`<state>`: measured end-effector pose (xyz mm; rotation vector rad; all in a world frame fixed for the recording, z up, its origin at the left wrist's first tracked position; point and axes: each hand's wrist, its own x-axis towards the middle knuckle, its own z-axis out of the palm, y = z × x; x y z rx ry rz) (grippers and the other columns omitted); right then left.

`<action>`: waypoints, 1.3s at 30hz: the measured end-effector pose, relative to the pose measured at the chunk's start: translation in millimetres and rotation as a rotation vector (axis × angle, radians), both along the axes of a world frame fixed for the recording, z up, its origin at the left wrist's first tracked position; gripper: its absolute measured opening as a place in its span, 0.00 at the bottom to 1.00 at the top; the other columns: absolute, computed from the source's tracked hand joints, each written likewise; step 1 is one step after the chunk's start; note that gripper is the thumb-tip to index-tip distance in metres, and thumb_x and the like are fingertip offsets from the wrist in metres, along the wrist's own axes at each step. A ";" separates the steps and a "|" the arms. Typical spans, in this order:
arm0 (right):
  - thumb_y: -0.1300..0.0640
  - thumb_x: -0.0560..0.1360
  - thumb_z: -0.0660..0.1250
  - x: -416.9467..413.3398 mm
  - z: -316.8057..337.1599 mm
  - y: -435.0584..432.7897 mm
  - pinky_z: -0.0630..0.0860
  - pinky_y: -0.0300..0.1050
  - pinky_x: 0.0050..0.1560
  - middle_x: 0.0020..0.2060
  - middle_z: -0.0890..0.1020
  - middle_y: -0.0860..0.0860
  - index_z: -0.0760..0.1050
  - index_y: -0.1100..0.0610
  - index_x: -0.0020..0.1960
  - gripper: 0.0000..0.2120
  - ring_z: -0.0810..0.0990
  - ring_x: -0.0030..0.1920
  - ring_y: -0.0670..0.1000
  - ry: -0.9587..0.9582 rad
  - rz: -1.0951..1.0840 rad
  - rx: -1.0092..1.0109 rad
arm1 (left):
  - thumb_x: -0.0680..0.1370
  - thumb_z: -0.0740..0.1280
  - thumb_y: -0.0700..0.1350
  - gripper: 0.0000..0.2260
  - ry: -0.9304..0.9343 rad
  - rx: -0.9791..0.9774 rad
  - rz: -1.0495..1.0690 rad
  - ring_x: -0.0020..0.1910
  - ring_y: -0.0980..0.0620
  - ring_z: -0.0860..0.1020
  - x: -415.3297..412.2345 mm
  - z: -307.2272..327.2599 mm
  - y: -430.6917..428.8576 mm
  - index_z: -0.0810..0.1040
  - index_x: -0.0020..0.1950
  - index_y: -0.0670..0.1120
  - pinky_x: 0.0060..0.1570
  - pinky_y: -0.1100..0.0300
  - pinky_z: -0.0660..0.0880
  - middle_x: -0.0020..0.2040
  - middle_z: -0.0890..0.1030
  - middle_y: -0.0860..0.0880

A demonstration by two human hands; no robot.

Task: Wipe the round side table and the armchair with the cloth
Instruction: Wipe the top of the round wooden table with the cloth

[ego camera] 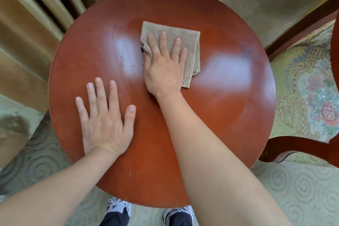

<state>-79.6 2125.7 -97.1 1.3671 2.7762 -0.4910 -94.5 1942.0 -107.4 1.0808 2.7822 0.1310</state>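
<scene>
The right hand (163,68) presses flat on the folded cloth (185,49), fingers (162,39) spread atop it, mid-surface (220,115). The left hand (104,119) lies open, empty, beside.

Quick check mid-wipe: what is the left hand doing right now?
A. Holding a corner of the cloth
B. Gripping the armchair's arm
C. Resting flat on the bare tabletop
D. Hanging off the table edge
C. The left hand lies palm down, fingers spread, on the round side table, apart from the cloth under the right hand.
</scene>
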 end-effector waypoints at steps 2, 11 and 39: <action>0.44 0.84 0.46 6.9 2.9 -8.2 0.36 0.62 0.77 0.82 0.48 0.49 0.50 0.44 0.81 0.26 0.39 0.80 0.62 0.005 0.065 -0.040 | 0.82 0.34 0.63 0.34 -0.004 0.009 0.000 0.83 0.42 0.44 -0.3 0.3 -0.1 0.48 0.83 0.45 0.79 0.38 0.43 0.84 0.48 0.40; 0.49 0.82 0.53 118.4 3.8 -82.8 0.46 0.65 0.77 0.80 0.61 0.49 0.58 0.48 0.80 0.26 0.52 0.79 0.63 0.021 0.262 -0.012 | 0.83 0.38 0.59 0.31 -0.022 0.048 0.015 0.83 0.43 0.47 -1.7 -1.6 -2.3 0.51 0.83 0.46 0.79 0.39 0.44 0.84 0.50 0.41; 0.39 0.83 0.46 110.4 17.3 -102.2 0.35 0.67 0.75 0.81 0.45 0.45 0.43 0.39 0.80 0.27 0.35 0.79 0.61 -0.137 0.593 -0.041 | 0.81 0.38 0.59 0.32 -0.194 0.345 0.127 0.82 0.52 0.51 -3.5 7.0 -11.4 0.53 0.83 0.46 0.81 0.53 0.41 0.83 0.57 0.48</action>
